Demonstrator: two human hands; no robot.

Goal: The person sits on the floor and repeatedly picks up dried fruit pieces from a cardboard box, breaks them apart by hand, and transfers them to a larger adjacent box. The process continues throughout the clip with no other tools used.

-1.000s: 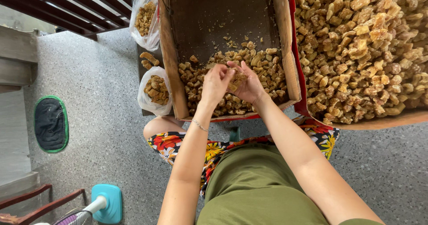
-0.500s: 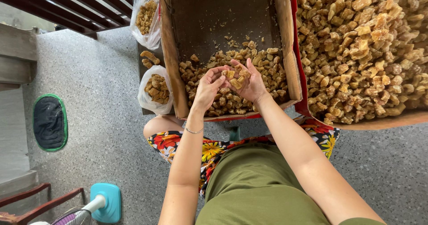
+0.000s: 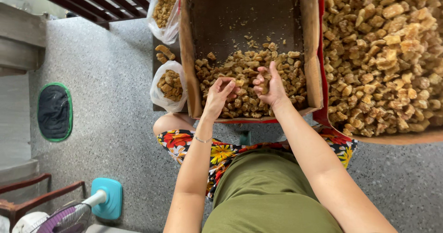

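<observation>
This looks like a small home food-sorting workplace: a speckled grey terrazzo floor (image 3: 106, 122), a brown cardboard box (image 3: 251, 11) and heaped tray of golden-brown candied chunks (image 3: 383, 53), clear filled plastic bags (image 3: 170, 85), and a teal-based standing fan (image 3: 99, 200).

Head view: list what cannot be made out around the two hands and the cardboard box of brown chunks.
- Right hand: curled fingers hide how many chunks it grips.
- Left hand: palm faces away, so any hold is unclear.
- Cardboard box: far end cut off by the top edge.
- Large heap of chunks: cut off by the top and right edges; its container mostly hidden.
- Upper plastic bag: top cut off by the edge.
- Fan: cut off by the bottom edge.
</observation>
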